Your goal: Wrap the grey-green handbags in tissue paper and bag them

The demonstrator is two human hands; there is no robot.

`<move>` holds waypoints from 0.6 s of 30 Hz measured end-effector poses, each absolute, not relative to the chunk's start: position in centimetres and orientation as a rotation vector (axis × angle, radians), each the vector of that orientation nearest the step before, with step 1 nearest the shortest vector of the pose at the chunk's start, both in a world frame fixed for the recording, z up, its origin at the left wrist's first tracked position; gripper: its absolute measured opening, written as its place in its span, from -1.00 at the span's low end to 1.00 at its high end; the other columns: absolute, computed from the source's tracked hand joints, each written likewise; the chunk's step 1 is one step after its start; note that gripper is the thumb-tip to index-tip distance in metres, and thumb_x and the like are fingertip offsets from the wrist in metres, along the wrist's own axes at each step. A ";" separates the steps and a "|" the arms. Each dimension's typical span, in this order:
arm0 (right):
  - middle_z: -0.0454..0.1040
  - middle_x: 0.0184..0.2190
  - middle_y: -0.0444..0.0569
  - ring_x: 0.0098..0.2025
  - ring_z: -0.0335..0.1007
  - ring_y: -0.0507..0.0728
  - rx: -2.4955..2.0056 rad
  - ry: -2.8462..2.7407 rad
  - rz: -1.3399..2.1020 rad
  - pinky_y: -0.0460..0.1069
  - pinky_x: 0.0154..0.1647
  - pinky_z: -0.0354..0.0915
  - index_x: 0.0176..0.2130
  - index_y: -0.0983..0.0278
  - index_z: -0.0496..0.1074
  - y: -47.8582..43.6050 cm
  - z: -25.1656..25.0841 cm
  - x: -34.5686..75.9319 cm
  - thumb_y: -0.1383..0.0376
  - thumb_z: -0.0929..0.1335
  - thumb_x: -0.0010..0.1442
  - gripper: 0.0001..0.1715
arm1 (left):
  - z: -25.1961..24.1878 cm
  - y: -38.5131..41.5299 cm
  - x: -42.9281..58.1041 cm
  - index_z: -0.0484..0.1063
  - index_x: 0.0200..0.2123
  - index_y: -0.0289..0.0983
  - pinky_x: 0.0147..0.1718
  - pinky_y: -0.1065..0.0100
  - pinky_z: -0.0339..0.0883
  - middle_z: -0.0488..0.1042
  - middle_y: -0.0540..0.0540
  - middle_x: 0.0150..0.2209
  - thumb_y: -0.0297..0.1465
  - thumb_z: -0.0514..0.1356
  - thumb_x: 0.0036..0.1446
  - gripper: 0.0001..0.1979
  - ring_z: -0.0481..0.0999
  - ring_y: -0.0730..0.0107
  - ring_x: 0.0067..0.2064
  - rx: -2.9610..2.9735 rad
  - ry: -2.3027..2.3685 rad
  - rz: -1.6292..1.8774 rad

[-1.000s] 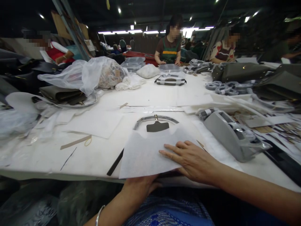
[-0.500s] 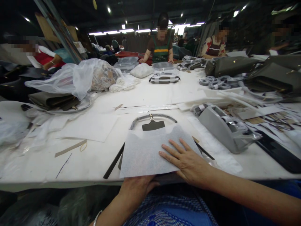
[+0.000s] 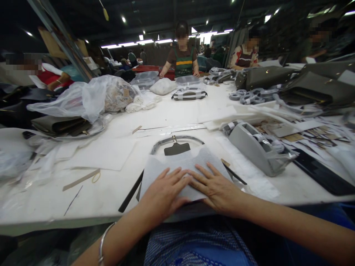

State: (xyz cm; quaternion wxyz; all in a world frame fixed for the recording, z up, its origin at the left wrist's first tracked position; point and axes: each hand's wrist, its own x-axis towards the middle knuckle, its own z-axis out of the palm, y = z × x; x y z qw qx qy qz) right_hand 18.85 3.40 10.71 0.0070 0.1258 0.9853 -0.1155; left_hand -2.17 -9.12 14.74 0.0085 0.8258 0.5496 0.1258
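Observation:
A white tissue sheet (image 3: 180, 162) lies at the near edge of the white table (image 3: 116, 184), over a dark flat piece whose tab and wrapped curved handle (image 3: 177, 142) stick out at the far side. My left hand (image 3: 163, 194) rests flat on the sheet, fingers spread, open. My right hand (image 3: 215, 188) lies flat beside it, fingertips nearly touching the left hand's. Dark strips (image 3: 130, 194) poke out from under the sheet on both sides.
A grey tape dispenser (image 3: 255, 147) stands to the right. A clear plastic bag (image 3: 88, 96) of scraps and dark bags (image 3: 59, 125) lie at the left. Grey bags (image 3: 313, 87) and tape rolls (image 3: 249, 96) sit at the right. Other people work at the far end.
My left hand has come up from under the table edge and now lies flat on top of the sheet beside my right hand. The sheet's near edge has folded in.

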 end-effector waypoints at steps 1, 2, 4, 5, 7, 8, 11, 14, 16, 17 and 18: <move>-0.04 0.43 0.07 0.44 -0.21 0.41 0.403 3.076 -0.380 0.46 0.36 -0.30 0.41 0.13 -0.04 3.4 10.8 18.9 0.13 0.31 0.30 -0.19 | 13.9 -8.5 -3.1 0.27 0.23 -0.27 0.22 -0.09 0.23 0.35 -0.25 0.25 -0.09 0.07 0.32 -0.46 0.32 0.06 0.28 2.544 1.778 0.290; -0.04 0.43 0.08 0.44 -0.21 0.41 0.406 3.074 -0.407 0.45 0.37 -0.30 0.41 0.12 -0.05 3.5 11.0 19.0 0.06 0.30 0.31 -0.18 | 13.1 -8.2 -3.8 0.21 0.28 -0.25 0.25 -0.09 0.17 0.29 -0.24 0.29 -0.06 0.04 0.33 -0.42 0.26 0.08 0.31 2.496 1.816 0.215; -0.04 0.43 0.09 0.45 -0.21 0.39 0.399 3.075 -0.481 0.44 0.38 -0.29 0.42 0.13 -0.07 3.6 11.3 19.1 -0.08 0.26 0.31 -0.14 | 11.7 -8.1 -4.8 0.11 0.33 -0.23 0.29 -0.06 0.09 0.20 -0.20 0.34 -0.03 -0.03 0.35 -0.38 0.18 0.15 0.35 2.427 1.861 0.163; -0.04 0.43 0.10 0.45 -0.21 0.38 0.395 3.075 -0.518 0.43 0.38 -0.28 0.42 0.14 -0.08 3.7 11.4 19.2 -0.13 0.24 0.31 -0.11 | 11.3 -8.3 -5.0 0.09 0.35 -0.22 0.31 -0.04 0.05 0.16 -0.18 0.36 -0.04 -0.05 0.36 -0.38 0.15 0.18 0.37 2.410 1.870 0.165; -0.02 0.43 0.11 0.44 -0.19 0.35 0.396 3.071 -0.570 0.40 0.39 -0.24 0.42 0.15 -0.08 3.9 11.4 19.2 -0.16 0.21 0.32 -0.12 | 10.9 -8.8 -5.0 0.08 0.35 -0.21 0.33 -0.03 0.01 0.13 -0.16 0.37 -0.04 -0.06 0.37 -0.39 0.12 0.20 0.38 2.398 1.882 0.176; -0.01 0.42 0.10 0.44 -0.17 0.35 0.402 3.069 -0.574 0.40 0.38 -0.23 0.42 0.14 -0.06 4.0 11.4 19.2 -0.15 0.20 0.32 -0.14 | 10.9 -9.0 -4.8 0.08 0.35 -0.21 0.33 -0.02 0.00 0.13 -0.15 0.37 -0.04 -0.06 0.37 -0.39 0.12 0.20 0.38 2.393 1.885 0.176; 0.01 0.42 0.09 0.43 -0.12 0.39 0.421 3.069 -0.517 0.43 0.36 -0.20 0.40 0.09 0.02 4.0 11.2 19.0 -0.14 0.21 0.32 -0.20 | 11.1 -9.0 -4.5 0.09 0.35 -0.19 0.33 0.00 -0.01 0.14 -0.14 0.37 -0.04 -0.07 0.37 -0.40 0.11 0.22 0.38 2.385 1.887 0.163; 0.07 0.40 0.09 0.41 -0.07 0.42 0.447 3.092 -0.444 0.45 0.34 -0.16 0.37 0.08 0.09 3.8 11.1 18.8 -0.12 0.23 0.31 -0.23 | 11.1 -8.9 -4.4 0.08 0.35 -0.18 0.34 0.00 -0.02 0.14 -0.13 0.37 -0.03 -0.09 0.37 -0.40 0.10 0.23 0.38 2.387 1.888 0.152; 0.10 0.39 0.08 0.39 -0.04 0.41 0.454 3.108 -0.422 0.44 0.34 -0.14 0.36 0.07 0.12 3.6 11.1 18.7 -0.10 0.25 0.31 -0.26 | 11.0 -9.0 -4.4 0.08 0.35 -0.17 0.34 0.00 -0.03 0.13 -0.12 0.38 -0.02 -0.09 0.36 -0.39 0.10 0.21 0.38 2.384 1.891 0.144; 0.11 0.38 0.08 0.39 -0.03 0.41 0.451 3.113 -0.420 0.44 0.34 -0.13 0.35 0.07 0.14 3.6 11.0 18.7 -0.09 0.26 0.31 -0.27 | 11.0 -9.0 -4.4 0.08 0.36 -0.17 0.34 -0.01 -0.03 0.12 -0.12 0.38 -0.02 -0.10 0.36 -0.39 0.10 0.20 0.38 2.381 1.896 0.138; 0.12 0.38 0.08 0.39 -0.03 0.40 0.446 3.115 -0.424 0.44 0.34 -0.13 0.35 0.07 0.15 3.6 11.0 18.7 -0.09 0.27 0.31 -0.27 | 10.9 -9.0 -4.3 0.08 0.36 -0.17 0.33 -0.01 -0.03 0.12 -0.12 0.38 -0.02 -0.10 0.36 -0.39 0.11 0.20 0.38 2.378 1.902 0.132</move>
